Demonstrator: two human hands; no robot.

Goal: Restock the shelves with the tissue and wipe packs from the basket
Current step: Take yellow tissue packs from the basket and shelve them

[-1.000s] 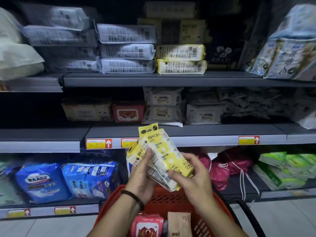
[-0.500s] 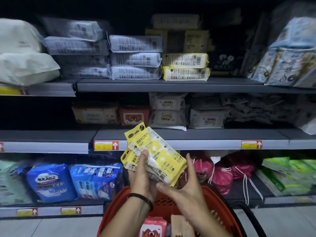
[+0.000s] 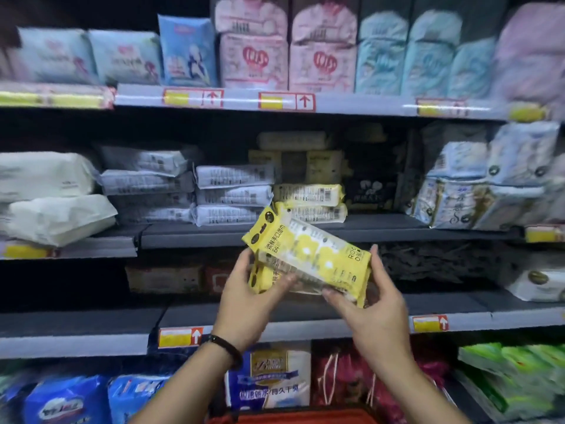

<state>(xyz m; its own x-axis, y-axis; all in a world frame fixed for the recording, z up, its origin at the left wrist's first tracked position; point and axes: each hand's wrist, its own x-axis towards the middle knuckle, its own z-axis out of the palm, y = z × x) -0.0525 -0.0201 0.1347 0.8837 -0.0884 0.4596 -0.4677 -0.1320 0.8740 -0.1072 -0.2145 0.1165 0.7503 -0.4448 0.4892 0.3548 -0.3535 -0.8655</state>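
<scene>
My left hand (image 3: 244, 296) and right hand (image 3: 370, 313) gripped yellow wipe packs (image 3: 308, 255), probably bound for the matching stack (image 3: 308, 194) on the shelf (image 3: 382, 229).

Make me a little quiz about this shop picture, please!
1. True or false: the left hand and right hand both hold the yellow packs.
2. Where do the matching stacked packs lie? A) top shelf B) second shelf down C) bottom shelf
3. Fill in: the black wristband is on the ___ arm.
Key: 1 true; 2 B; 3 left.
</scene>
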